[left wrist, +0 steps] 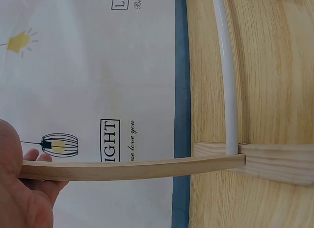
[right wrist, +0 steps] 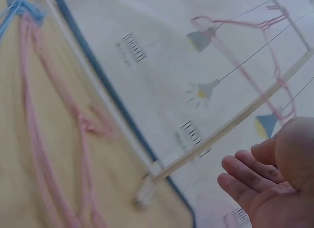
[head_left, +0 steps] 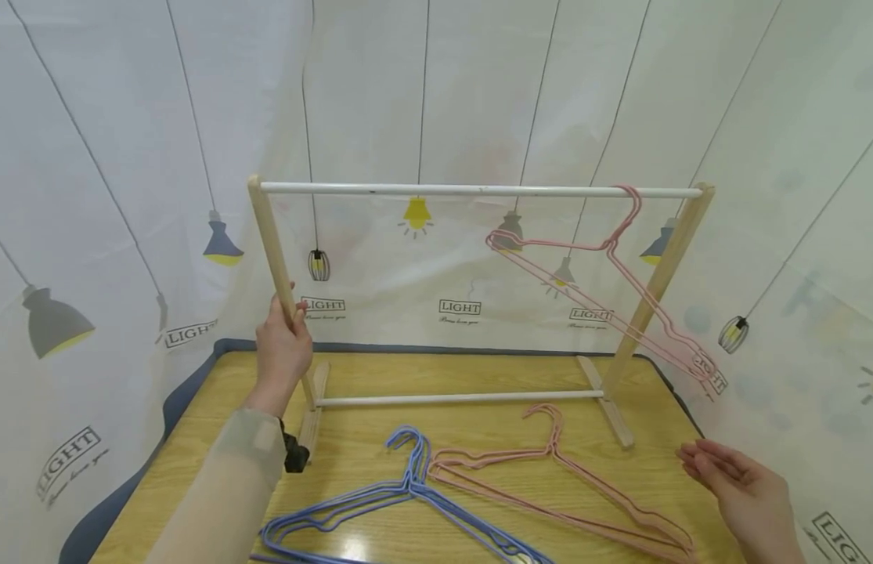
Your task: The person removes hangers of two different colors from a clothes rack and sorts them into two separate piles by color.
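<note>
A small wooden garment rack [head_left: 478, 189] with white rods stands on the table. My left hand [head_left: 284, 345] grips its left upright [left wrist: 132, 170], thumb on one side and fingers on the other. Pink hangers [head_left: 608, 244], apparently two, hang from the top rod near its right end. Right of the rack, my right hand [head_left: 749, 489] is in the air with fingers loosely bent and holds nothing; the right wrist view shows its palm [right wrist: 267, 198] too. In front of the rack lie several blue hangers [head_left: 411, 486], and beside them more pink hangers [head_left: 553, 450].
The wooden table [head_left: 366, 423] has a dark blue edge along the back. White curtain-like sheets [head_left: 380, 94] printed with lamps surround it behind and at both sides. The rack's right foot [head_left: 608, 407] sits close to the pink hangers on the table.
</note>
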Tool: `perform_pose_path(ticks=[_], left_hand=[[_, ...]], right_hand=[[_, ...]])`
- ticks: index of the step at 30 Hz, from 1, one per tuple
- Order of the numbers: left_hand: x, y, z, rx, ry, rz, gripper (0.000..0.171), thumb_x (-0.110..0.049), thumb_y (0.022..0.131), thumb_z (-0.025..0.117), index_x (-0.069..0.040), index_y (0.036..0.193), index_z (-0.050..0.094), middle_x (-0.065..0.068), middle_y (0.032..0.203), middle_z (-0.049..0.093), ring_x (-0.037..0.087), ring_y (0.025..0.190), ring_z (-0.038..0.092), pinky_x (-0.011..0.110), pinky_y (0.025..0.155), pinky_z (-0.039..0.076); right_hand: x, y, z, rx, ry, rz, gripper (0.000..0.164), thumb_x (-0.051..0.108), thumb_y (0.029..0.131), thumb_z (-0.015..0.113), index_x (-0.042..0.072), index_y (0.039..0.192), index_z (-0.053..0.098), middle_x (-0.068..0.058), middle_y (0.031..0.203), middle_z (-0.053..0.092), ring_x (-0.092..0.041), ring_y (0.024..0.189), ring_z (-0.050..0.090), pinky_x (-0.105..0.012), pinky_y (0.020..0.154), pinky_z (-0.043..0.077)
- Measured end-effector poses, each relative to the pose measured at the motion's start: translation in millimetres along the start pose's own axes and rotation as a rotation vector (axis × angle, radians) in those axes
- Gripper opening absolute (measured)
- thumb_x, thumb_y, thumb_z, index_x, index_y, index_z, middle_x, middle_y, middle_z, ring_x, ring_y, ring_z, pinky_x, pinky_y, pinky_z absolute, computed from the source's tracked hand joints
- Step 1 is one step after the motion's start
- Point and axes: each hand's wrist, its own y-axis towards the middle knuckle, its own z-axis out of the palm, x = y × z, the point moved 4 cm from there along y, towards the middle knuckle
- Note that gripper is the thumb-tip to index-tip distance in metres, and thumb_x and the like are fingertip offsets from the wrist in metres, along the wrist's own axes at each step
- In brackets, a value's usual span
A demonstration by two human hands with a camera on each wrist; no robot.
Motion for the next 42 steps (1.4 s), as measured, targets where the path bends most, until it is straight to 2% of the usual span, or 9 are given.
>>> perform_pose_path(ticks=[3,6,9,14,18,22,30,37,42], left_hand=[[1.0,0.1,-1.5,-0.004,-0.002,-0.001,0.054,-0.013,0.113,0.048,-0.020,0.165,0.036,0.017,0.139,0.067,0.044,0.117,0.068,0.058,0.088,0.058],[1.0,0.3,-2.3,-0.007,-0.002,0.002,0.054,-0.012,0.113,0.048,-0.019,0.165,0.036,0.017,0.139,0.068,0.044,0.117,0.068,0.058,0.087,0.058],[0.5,0.4,-2.0,-0.005,-0.004,0.000,0.054,-0.012,0.113,0.048,-0.020,0.165,0.037,0.016,0.139,0.068,0.044,0.116,0.069,0.058,0.086,0.058],[-1.0,0.6,0.0,0.009,0.001,-0.001,0.054,-0.013,0.113,0.048,-0.022,0.165,0.036,0.016,0.139,0.067,0.044,0.114,0.069,0.058,0.086,0.058],[-1.9,0.4,1.1,0.008,0.005,0.007,0.053,-0.013,0.113,0.048,-0.019,0.164,0.037,0.017,0.138,0.068,0.044,0.115,0.069,0.059,0.087,0.058],[-2.5,0.3,1.5,0.004,-0.001,0.014,0.052,-0.012,0.113,0.048,-0.018,0.164,0.038,0.017,0.138,0.068,0.045,0.114,0.069,0.059,0.087,0.058],[-3.1,0.1,-1.6,-0.017,0.009,0.025,0.050,-0.011,0.112,0.049,-0.017,0.161,0.041,0.018,0.134,0.070,0.045,0.113,0.070,0.060,0.088,0.057],[-2.8,0.3,-1.5,-0.006,0.009,0.006,0.052,-0.012,0.113,0.049,-0.019,0.163,0.038,0.018,0.136,0.069,0.044,0.115,0.069,0.059,0.088,0.057],[-1.1,0.6,-0.9,0.006,0.010,-0.007,0.054,-0.013,0.113,0.048,-0.020,0.165,0.035,0.016,0.139,0.067,0.043,0.115,0.069,0.057,0.086,0.058]], right_hand=[[25,10,5,0.001,0.167,-0.107,0.026,-0.002,0.102,0.066,0.016,0.119,0.076,0.001,0.108,0.079,-0.010,0.097,0.077,-0.027,0.081,0.060],[45,20,10,-0.007,0.223,-0.173,0.034,-0.003,0.101,0.068,0.002,0.134,0.068,0.001,0.113,0.078,-0.011,0.102,0.076,-0.027,0.083,0.058],[57,29,13,-0.030,0.256,-0.193,0.046,-0.003,0.100,0.069,-0.007,0.144,0.057,0.001,0.115,0.078,-0.012,0.104,0.075,-0.027,0.084,0.057],[62,37,19,-0.073,0.375,-0.193,0.036,-0.009,0.097,0.069,0.000,0.132,0.070,-0.006,0.113,0.078,-0.017,0.101,0.077,-0.030,0.084,0.058],[63,41,16,-0.303,0.382,-0.178,0.028,-0.014,0.094,0.070,-0.002,0.119,0.074,-0.008,0.106,0.079,-0.015,0.094,0.078,-0.027,0.077,0.060],[66,44,8,-0.510,0.231,-0.173,0.026,-0.012,0.093,0.072,0.000,0.116,0.074,0.000,0.100,0.076,-0.007,0.092,0.073,-0.014,0.075,0.057],[67,51,18,-0.405,0.281,-0.126,0.028,-0.017,0.090,0.072,-0.004,0.115,0.075,-0.002,0.099,0.079,-0.008,0.090,0.077,-0.018,0.079,0.057],[68,58,23,-0.408,0.151,-0.153,0.029,-0.013,0.093,0.072,-0.003,0.121,0.073,0.006,0.101,0.077,-0.004,0.094,0.072,-0.011,0.079,0.054],[70,65,27,-0.313,0.134,-0.147,0.028,-0.009,0.094,0.074,-0.003,0.121,0.072,0.006,0.101,0.077,-0.002,0.094,0.072,-0.011,0.079,0.054]])
